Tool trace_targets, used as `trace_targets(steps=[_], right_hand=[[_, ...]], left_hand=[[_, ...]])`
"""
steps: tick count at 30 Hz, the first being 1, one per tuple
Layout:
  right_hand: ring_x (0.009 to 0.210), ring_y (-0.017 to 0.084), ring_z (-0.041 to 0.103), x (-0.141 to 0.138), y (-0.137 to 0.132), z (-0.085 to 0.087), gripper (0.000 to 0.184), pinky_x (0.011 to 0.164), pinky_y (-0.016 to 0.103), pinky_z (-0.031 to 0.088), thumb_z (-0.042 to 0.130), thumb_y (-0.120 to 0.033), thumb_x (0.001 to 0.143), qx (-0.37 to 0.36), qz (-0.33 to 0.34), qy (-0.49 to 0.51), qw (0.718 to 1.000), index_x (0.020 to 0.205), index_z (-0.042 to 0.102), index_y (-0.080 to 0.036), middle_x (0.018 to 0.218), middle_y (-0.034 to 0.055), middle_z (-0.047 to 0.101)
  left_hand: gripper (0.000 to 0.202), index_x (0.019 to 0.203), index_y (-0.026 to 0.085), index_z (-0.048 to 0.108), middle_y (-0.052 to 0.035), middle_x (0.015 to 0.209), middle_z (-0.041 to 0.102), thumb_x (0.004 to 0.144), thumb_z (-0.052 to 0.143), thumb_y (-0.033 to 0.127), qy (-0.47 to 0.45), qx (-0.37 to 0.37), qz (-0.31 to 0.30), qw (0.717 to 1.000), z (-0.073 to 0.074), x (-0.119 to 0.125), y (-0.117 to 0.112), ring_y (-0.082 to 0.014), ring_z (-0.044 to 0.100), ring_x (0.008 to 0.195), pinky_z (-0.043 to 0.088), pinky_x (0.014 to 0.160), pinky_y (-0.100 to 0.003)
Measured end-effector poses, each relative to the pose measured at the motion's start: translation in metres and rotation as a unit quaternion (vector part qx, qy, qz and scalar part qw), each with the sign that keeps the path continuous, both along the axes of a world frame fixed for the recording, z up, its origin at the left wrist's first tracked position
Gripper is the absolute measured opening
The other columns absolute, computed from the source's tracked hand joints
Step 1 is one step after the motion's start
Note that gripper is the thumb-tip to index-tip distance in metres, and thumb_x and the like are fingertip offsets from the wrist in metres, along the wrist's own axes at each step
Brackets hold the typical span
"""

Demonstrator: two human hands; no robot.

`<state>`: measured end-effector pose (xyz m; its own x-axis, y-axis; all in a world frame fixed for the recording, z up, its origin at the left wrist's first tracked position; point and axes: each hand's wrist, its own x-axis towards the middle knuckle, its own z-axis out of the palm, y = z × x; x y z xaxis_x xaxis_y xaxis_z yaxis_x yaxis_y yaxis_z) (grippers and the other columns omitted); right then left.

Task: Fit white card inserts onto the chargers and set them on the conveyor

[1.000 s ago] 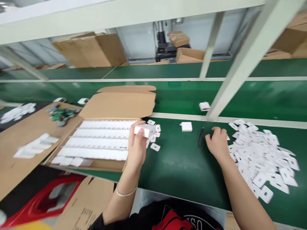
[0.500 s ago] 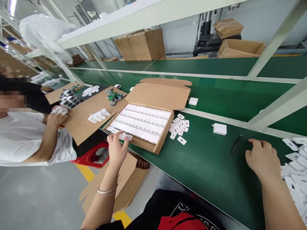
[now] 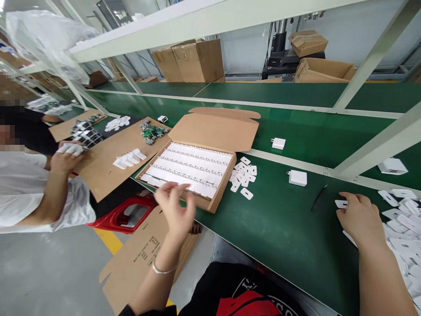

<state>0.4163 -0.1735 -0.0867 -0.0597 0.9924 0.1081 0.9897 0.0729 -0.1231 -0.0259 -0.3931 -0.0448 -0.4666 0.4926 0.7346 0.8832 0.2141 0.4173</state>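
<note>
My left hand (image 3: 174,208) is above the front edge of an open cardboard box (image 3: 215,204), its thumb and fingers apart and slightly blurred, with nothing seen between them. Rows of white plastic pieces (image 3: 194,171) fill the box. At the right, my right hand (image 3: 360,219) is low over the green table, pinching a small white plate with a slot (image 3: 341,204) between thumb and fingers. Another white piece (image 3: 349,238) shows partly from under that hand. A dark pen-like tool (image 3: 319,197) lies just left of it.
Small slotted white plates (image 3: 243,175) lie right of the box. White plug chargers (image 3: 297,177) stand nearby, and a heap of white parts (image 3: 404,224) is at far right. A co-worker's hand (image 3: 66,160) holds white pieces beside a cardboard sheet (image 3: 101,175). Shelf posts (image 3: 368,131) rise behind.
My left hand has moved right, away from the box's front left corner, and the white piece it held is no longer in its fingers. A white plate now shows in my right hand.
</note>
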Motion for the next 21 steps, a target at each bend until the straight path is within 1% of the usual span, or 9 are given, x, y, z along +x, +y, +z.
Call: trace_targets(steps=[2,4,6,9,12,14,16,19,21], right_hand=[[0.113,0.041,0.065,-0.001,-0.002,0.004,0.042,0.085,0.049,0.051,0.048,-0.021,0.096,0.012,-0.011,0.000,1.000,0.130,0.071,-0.015,0.129,0.0260,0.065],[0.101,0.038,0.067,-0.004,-0.003,0.008,0.037,0.074,0.046,0.051,0.051,-0.024,0.096,0.009,-0.023,0.002,1.000,0.123,0.074,-0.016,0.121,0.0238,0.066],[0.095,0.034,0.067,-0.008,-0.005,0.013,0.033,0.070,0.042,0.051,0.055,-0.027,0.096,-0.004,-0.029,0.003,1.000,0.121,0.075,-0.016,0.115,0.0200,0.066],[0.097,0.031,0.068,-0.013,-0.008,0.016,0.032,0.074,0.039,0.052,0.061,-0.034,0.097,-0.011,-0.038,0.003,0.999,0.120,0.073,-0.016,0.115,0.0171,0.065],[0.098,0.030,0.068,-0.015,-0.009,0.013,0.029,0.074,0.037,0.051,0.061,-0.036,0.099,-0.009,-0.057,0.013,0.998,0.118,0.070,-0.015,0.118,0.0169,0.063],[0.095,0.028,0.067,-0.014,-0.010,0.008,0.022,0.071,0.035,0.049,0.062,-0.033,0.099,-0.006,-0.065,0.028,0.997,0.111,0.069,-0.016,0.116,0.0156,0.062],[0.092,0.027,0.066,-0.012,-0.010,0.004,0.016,0.069,0.034,0.047,0.064,-0.031,0.097,0.003,-0.068,0.046,0.997,0.102,0.067,-0.017,0.110,0.0139,0.063],[0.086,0.026,0.064,-0.009,-0.010,0.002,0.011,0.070,0.035,0.047,0.064,-0.031,0.095,0.060,-0.067,0.094,0.992,0.095,0.063,-0.020,0.099,0.0109,0.066],[0.084,0.026,0.062,-0.010,-0.012,0.007,0.014,0.074,0.037,0.048,0.062,-0.034,0.096,0.136,-0.067,0.156,0.976,0.097,0.064,-0.020,0.095,0.0096,0.067]], left_hand=[[0.020,0.109,0.023,0.071,-0.0120,0.117,0.053,0.092,0.061,0.017,0.015,0.005,-0.144,0.989,0.003,0.048,0.019,-0.0310,0.057,0.112,0.049,0.101,-0.049],[0.024,0.114,0.025,0.069,-0.0123,0.120,0.055,0.094,0.060,0.016,-0.002,-0.043,-0.283,0.958,0.002,0.095,0.047,-0.0294,0.060,0.111,0.052,0.096,-0.046],[0.027,0.121,0.025,0.067,-0.0142,0.126,0.056,0.097,0.056,0.018,-0.008,-0.110,-0.364,0.925,0.000,0.136,0.082,-0.0287,0.063,0.104,0.054,0.089,-0.045],[0.032,0.129,0.020,0.066,-0.0194,0.136,0.056,0.098,0.055,0.018,-0.034,-0.229,-0.386,0.893,-0.003,0.187,0.142,-0.0311,0.067,0.101,0.055,0.085,-0.045],[0.046,0.140,0.015,0.061,-0.0261,0.149,0.048,0.095,0.069,0.023,-0.068,-0.328,-0.363,0.869,-0.008,0.223,0.196,-0.0404,0.067,0.112,0.055,0.091,-0.051],[0.051,0.139,0.015,0.061,-0.0271,0.147,0.050,0.092,0.077,0.024,-0.093,-0.355,-0.361,0.857,-0.013,0.236,0.221,-0.0441,0.066,0.119,0.054,0.097,-0.054],[0.043,0.132,0.016,0.065,-0.0234,0.138,0.058,0.091,0.079,0.024,-0.110,-0.354,-0.384,0.846,-0.019,0.237,0.233,-0.0426,0.066,0.121,0.053,0.100,-0.054],[0.040,0.135,0.023,0.062,-0.0152,0.131,0.064,0.097,0.073,0.031,-0.122,-0.328,-0.446,0.824,-0.030,0.219,0.233,-0.0328,0.069,0.117,0.055,0.098,-0.045],[0.040,0.138,0.024,0.058,-0.0106,0.123,0.069,0.102,0.066,0.040,-0.188,-0.298,-0.518,0.780,-0.035,0.201,0.224,-0.0253,0.071,0.105,0.056,0.090,-0.038]])
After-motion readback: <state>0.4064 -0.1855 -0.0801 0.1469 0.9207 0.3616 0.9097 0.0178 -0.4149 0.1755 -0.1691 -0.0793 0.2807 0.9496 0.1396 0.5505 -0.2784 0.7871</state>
